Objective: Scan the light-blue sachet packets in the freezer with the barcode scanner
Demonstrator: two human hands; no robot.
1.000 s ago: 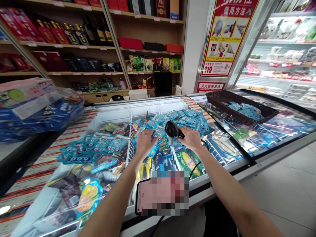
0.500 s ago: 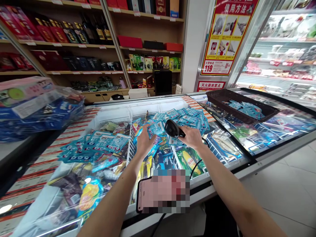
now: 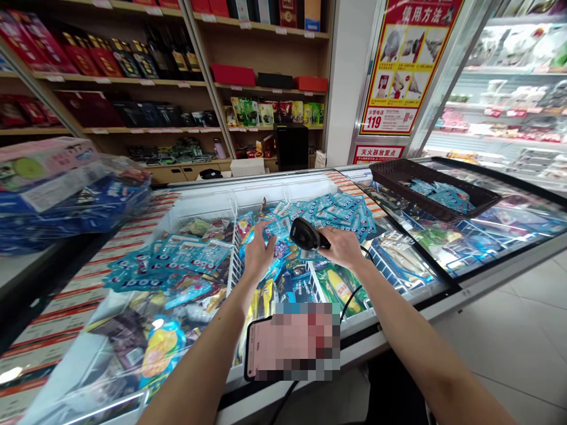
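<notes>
My right hand point(image 3: 343, 248) is wrapped round the handle of a black barcode scanner point(image 3: 305, 234), whose head points left. Its cable runs down past my wrist. Between the thumb and fingers of my left hand point(image 3: 260, 251) is the edge of a small blue packet point(image 3: 279, 226); a printed white label on it faces up, close to the scanner head. Similar blue packets lie in a heap point(image 3: 343, 211) beyond my right hand. A second spread of blue packets point(image 3: 190, 255) lies on the freezer glass to the left of my left hand.
Under my hands is a chest freezer with a glass top, white wire dividers point(image 3: 315, 284) and bagged goods inside. A phone point(image 3: 261, 348), partly pixelated, rests at its front edge. A brown basket point(image 3: 482, 203) with blue packets stands right; wrapped packages point(image 3: 66, 195) sit left.
The scanner in my right hand has shifted slightly left, nearer to the packet in my left hand. My left hand has stayed almost in place.
</notes>
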